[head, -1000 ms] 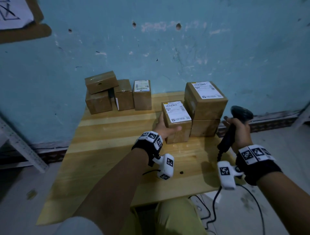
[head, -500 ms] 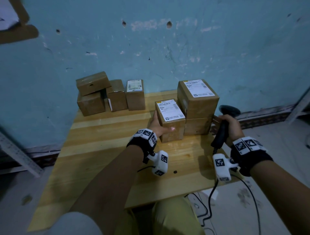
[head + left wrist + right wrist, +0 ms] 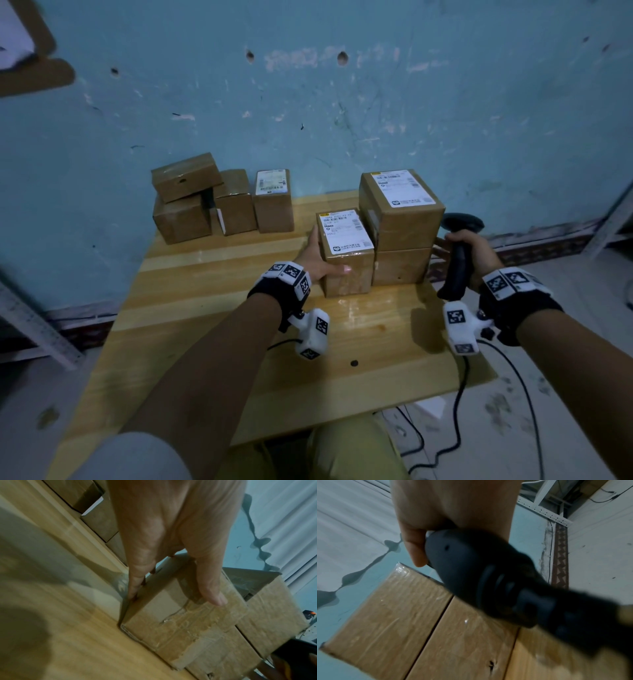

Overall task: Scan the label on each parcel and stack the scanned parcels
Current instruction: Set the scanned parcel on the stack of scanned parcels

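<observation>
A brown parcel (image 3: 344, 236) with a white label on top stands on the wooden table (image 3: 212, 308), pushed against a stack of two parcels (image 3: 400, 219) on its right. My left hand (image 3: 317, 255) lies against it: straight fingers along its left side, the thumb (image 3: 211, 588) flat on the taped front face (image 3: 180, 622). My right hand (image 3: 479, 250) grips a black handheld scanner (image 3: 457, 260) by the handle, just right of the stack. In the right wrist view the scanner (image 3: 479, 574) hangs beside the stack's side (image 3: 393, 615).
Several more brown parcels (image 3: 222, 202) cluster at the table's back left against the blue wall, one of them with its label up (image 3: 271, 181). The scanner cable (image 3: 462, 411) drops off the table's right front edge. A metal shelf frame (image 3: 34, 329) stands at the left.
The head view has shifted a little. My left hand stays on the labelled parcel and my right hand keeps the scanner beside the stack.
</observation>
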Demonstrator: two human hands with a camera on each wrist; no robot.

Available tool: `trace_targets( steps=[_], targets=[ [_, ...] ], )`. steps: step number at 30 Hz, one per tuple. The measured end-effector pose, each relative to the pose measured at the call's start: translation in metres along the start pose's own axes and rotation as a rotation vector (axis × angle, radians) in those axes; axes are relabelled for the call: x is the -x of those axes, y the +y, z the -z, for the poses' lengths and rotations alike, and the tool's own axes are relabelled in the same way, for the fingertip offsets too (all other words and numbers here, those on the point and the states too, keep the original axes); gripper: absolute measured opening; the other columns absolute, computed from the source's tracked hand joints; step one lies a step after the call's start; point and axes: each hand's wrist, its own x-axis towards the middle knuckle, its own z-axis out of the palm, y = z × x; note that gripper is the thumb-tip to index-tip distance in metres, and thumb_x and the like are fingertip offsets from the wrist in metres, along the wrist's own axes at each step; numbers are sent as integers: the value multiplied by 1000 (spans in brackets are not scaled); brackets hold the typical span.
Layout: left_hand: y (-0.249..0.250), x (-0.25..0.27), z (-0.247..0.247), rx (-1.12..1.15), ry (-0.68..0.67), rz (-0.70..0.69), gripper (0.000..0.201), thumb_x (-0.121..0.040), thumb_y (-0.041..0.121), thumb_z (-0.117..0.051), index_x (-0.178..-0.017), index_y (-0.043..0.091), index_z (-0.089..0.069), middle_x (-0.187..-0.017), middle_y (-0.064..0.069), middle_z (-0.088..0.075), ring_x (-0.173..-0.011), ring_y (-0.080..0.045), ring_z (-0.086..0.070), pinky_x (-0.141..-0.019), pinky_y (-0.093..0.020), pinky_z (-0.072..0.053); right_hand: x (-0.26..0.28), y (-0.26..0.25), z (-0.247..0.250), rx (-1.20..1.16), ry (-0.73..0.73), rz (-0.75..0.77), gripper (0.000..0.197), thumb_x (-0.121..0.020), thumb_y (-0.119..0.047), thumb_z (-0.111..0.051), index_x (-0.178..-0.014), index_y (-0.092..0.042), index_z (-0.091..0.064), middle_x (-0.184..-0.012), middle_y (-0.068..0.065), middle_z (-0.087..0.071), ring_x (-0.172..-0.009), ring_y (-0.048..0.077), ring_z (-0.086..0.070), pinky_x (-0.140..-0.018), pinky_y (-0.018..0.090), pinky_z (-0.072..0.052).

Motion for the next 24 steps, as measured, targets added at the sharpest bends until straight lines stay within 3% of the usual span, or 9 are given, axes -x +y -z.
trace_targets(
  steps=[5,8,11,13,14,16,19,24],
  targets=[
    [2,-2,-3,-21,-31,-7,117,-74,4,-75,-149,17,14,-154,-5,-27,-141,-22,-28,-113,-32,-24,-4,1,-7,-9,-72,5,34,-88,-19,-35,-64,-14,-59,-55,-3,-60,-44,15,-57,-43,21,-46],
    [1,-5,-2,-25,-30,-11,118,-74,5,-76,-149,17,14,-155,-6,-25,-142,-23,-27,-113,-34,-24,-2,2,-8,-2,-97,-5,24,-81,-19,-41,-65,-15,-59,-58,-3,-60,-45,17,-57,-43,22,-46],
    [-2,-9,-2,-37,-11,-1,123,-70,10,-80,-149,20,14,-155,-6,-23,-143,-24,-24,-117,-40,-23,-3,1,-9,22,-93,2,18,-82,-21,-40,-71,-14,-53,-69,-2,-55,-56,19,-54,-46,24,-46],
    [-3,-8,-3,-69,11,4,128,-66,17,-83,-149,22,14,-157,-6,-20,-144,-25,-21,-117,-45,-23,-1,1,-12,32,-110,-7,14,-66,-25,-53,-74,-13,-53,-72,0,-54,-57,20,-54,-47,25,-46],
    [-3,-7,-4,-88,21,4,129,-65,20,-84,-149,23,14,-157,-6,-18,-144,-25,-19,-117,-46,-22,-2,1,-12,42,-122,-17,24,-57,-26,-60,-75,-13,-54,-72,0,-55,-56,20,-55,-47,25,-47],
    [-3,-6,-5,-118,34,-1,130,-64,24,-84,-148,24,15,-158,-7,-15,-145,-26,-15,-117,-47,-21,-3,1,-12,44,-123,-17,30,-51,-25,-65,-76,-12,-54,-71,0,-56,-53,19,-56,-46,24,-48],
    [-4,-4,-7,-159,48,8,129,-65,29,-83,-148,28,15,-158,-9,-10,-146,-28,-11,-117,-50,-20,-3,3,-13,26,-108,9,15,-70,-25,-47,-76,-12,-53,-70,-1,-55,-48,17,-56,-45,22,-47],
    [-5,-2,-7,-171,61,14,125,-66,32,-82,-149,27,11,-158,-9,-10,-145,-28,-12,-117,-50,-20,-3,7,-13,-17,-78,40,22,-87,-20,-35,-74,-14,-52,-56,-5,-60,-44,12,-55,-41,17,-45]
  ],
)
